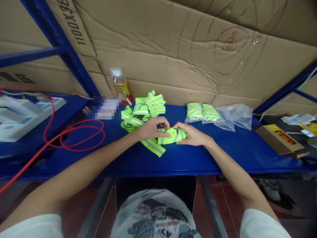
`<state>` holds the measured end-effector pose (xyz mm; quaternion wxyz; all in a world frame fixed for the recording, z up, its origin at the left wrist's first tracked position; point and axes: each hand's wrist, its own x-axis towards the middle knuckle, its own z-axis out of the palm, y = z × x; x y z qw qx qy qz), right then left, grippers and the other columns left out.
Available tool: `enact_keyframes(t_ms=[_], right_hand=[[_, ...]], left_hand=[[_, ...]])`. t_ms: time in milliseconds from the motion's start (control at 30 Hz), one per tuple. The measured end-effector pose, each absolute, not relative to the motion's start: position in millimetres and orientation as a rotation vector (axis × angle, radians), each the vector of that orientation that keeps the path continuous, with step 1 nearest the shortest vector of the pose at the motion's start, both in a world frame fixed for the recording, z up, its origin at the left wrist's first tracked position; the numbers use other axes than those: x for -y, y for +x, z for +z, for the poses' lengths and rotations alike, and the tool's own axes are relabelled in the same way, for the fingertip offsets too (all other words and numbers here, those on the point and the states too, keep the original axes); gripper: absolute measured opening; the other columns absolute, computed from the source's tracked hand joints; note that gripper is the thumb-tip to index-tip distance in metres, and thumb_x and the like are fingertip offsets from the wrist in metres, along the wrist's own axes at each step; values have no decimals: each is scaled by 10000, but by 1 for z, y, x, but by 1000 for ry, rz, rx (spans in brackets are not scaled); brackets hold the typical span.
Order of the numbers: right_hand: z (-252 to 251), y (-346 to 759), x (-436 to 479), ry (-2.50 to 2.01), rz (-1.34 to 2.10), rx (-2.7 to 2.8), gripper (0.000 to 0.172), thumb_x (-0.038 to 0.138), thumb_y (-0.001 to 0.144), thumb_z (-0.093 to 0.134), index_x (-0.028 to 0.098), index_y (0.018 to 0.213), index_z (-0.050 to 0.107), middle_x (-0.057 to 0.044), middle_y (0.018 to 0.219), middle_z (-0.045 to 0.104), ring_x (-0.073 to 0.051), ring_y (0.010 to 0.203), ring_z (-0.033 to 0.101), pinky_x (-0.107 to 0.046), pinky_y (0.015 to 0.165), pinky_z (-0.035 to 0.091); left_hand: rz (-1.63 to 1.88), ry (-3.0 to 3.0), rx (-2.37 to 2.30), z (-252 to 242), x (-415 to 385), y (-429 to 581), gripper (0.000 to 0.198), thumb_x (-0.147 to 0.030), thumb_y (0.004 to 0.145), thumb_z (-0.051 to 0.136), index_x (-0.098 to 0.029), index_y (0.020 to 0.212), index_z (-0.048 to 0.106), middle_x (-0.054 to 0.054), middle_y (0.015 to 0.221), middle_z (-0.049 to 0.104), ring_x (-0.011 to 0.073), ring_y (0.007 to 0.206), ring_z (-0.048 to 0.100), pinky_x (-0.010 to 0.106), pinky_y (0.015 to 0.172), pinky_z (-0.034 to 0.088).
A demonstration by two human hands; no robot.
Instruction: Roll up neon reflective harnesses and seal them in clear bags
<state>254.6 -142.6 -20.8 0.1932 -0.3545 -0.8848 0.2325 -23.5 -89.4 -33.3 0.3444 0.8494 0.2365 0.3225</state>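
Observation:
A folded bundle of neon yellow-green reflective strap point(172, 136) with grey stripes lies between my two hands above the blue table. My right hand point(192, 135) wraps round its right end, thumb below and fingers behind. On the left side, my left hand point(155, 128) has its thumb and fingers curled in, pinching at the strap's near end. Just behind and left of my left hand, a loose pile of the same reflective strap point(150, 105) spreads out. One flat strap end point(155, 147) sticks out toward me beneath my left hand.
Two bagged strap bundles point(194, 111) and clear plastic bags point(237, 115) lie at the back right. A bottle point(122, 86) stands at the back left. Red cable point(83, 127) coils on the left of the blue table point(198, 162). An open cardboard box point(278, 140) sits right.

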Motion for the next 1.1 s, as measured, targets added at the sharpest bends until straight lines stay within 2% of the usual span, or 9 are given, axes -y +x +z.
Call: enact_keyframes(t_ms=[100,167,333,600,733,833,900,1000,1100], right_hand=[[-20,252,145,-1004,620,2484,602,361,882,859,267,1405,576,-76,1323,713,-293,1150,662,-453,1029,555],[-20,250,145,-990,595,2484,577,346,902,832,264,1412,574,-87,1329,707,-304,1173,651,-465,1037,552],[-25,245,145,-885,463,2480,561,287,933,783,265,1451,568,-118,1341,680,-327,1236,618,-495,1084,530],[-24,240,146,-925,132,2573,553,216,1015,626,325,1552,547,-151,1460,606,-372,1307,551,-549,1114,505],[-20,245,140,-998,151,2494,699,411,1011,727,339,1645,442,-147,1573,549,-379,1435,521,-565,1222,449],[-14,263,127,-1018,97,2356,959,674,824,883,307,1616,487,-159,1581,549,-415,1467,511,-601,1274,397],[-8,288,117,-1104,17,2215,839,698,836,855,280,1514,591,-167,1539,579,-415,1438,535,-601,1263,401],[-2,344,102,-1380,-165,1880,435,541,1048,591,234,1346,671,-179,1369,658,-375,1339,583,-592,1216,431],[-6,406,94,-1723,-382,1511,456,413,987,558,170,1367,624,-206,1342,657,-372,1298,578,-600,1173,446]], left_hand=[[702,2039,-780,-38,76,-20,737,-523,663,995,-195,1275,747,112,1193,770,257,1063,720,373,902,571],[506,1938,-751,-38,67,-20,797,-515,673,979,-197,1364,740,134,1275,779,290,1149,729,397,950,575],[298,1947,-648,-27,60,-24,578,-490,771,908,-240,1285,821,65,1276,812,285,1115,740,345,921,554],[347,2109,-755,-12,74,-23,497,-639,800,835,-174,974,817,17,874,720,198,811,621,266,678,427],[415,2082,-830,-17,76,-23,528,-695,857,761,-168,836,765,-15,700,606,153,651,495,262,592,334],[448,2018,-914,-22,74,-24,531,-720,830,772,-189,816,776,-9,689,622,166,639,509,269,598,340],[458,1984,-985,-24,73,-25,529,-732,794,794,-207,858,815,3,717,665,193,669,561,279,620,368],[475,1961,-1037,-27,73,-27,507,-717,787,809,-221,886,845,12,746,704,226,712,619,290,652,404],[499,1957,-1003,-30,74,-29,459,-674,785,836,-228,892,856,25,818,753,258,795,670,293,684,450]])
